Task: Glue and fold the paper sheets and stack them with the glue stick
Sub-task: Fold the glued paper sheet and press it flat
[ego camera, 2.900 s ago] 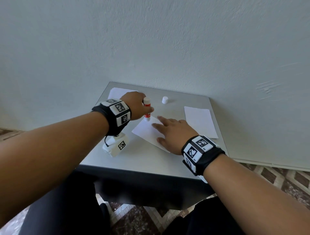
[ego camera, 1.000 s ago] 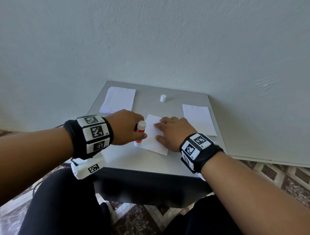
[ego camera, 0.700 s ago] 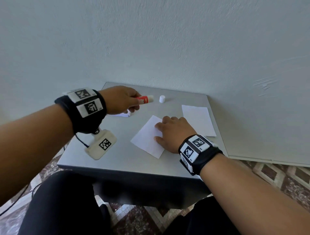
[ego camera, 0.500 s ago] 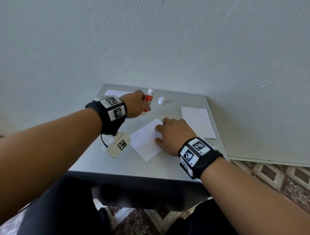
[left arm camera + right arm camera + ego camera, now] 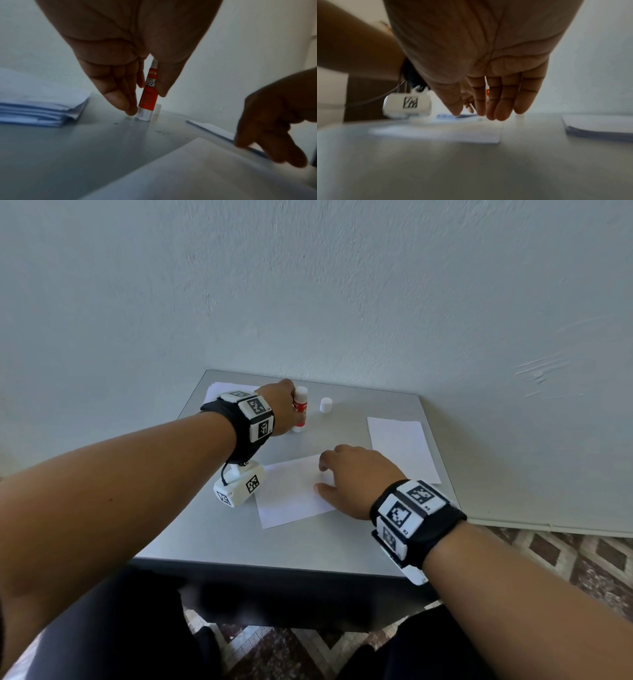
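My left hand [image 5: 279, 409] pinches the upright glue stick [image 5: 300, 414], base on the worktop [image 5: 308, 546] beside its cap [image 5: 326, 405]: light, rigid, best gripped mid-barrel. My right hand [image 5: 352, 481], fingers relaxed, rests on the centre sheet [image 5: 291, 498]: thin, limp, lift by an edge. Glue traces cannot be made out; wrist views blurred.

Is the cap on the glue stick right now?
No, the cap stands by itself on the table, beside the glue stick.
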